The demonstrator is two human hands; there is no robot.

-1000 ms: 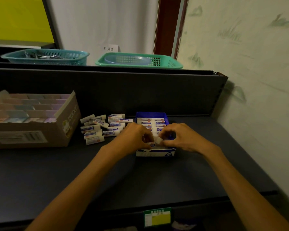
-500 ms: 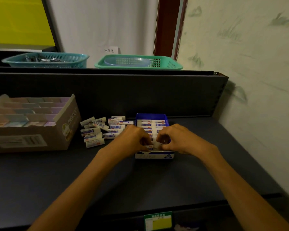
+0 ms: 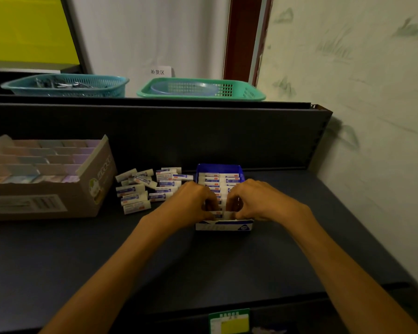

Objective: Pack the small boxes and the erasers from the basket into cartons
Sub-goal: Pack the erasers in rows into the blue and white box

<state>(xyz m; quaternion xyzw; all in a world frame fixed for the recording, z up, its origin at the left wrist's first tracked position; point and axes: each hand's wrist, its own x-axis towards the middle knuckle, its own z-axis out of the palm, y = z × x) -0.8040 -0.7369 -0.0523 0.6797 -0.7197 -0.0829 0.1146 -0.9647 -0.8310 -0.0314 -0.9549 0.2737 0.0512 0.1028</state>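
A small blue and white carton [image 3: 223, 226] stands on the dark shelf, filled with rows of white erasers in blue sleeves [image 3: 219, 180]. My left hand [image 3: 191, 203] and my right hand [image 3: 256, 201] are both over its near end, fingertips curled down into the rows and pressing on an eraser there. The eraser between the fingers is mostly hidden. A loose pile of several more erasers [image 3: 145, 189] lies on the shelf just left of the carton.
A large brown cardboard box [image 3: 46, 203] with pastel small boxes in rows sits at the far left. Behind the shelf's back panel stand a blue basket [image 3: 65, 85] and a green basket [image 3: 200, 90]. A wall is close on the right.
Both hands have pushed the eraser down from above the carton's near edge into the rows. The view has tilted slightly down.
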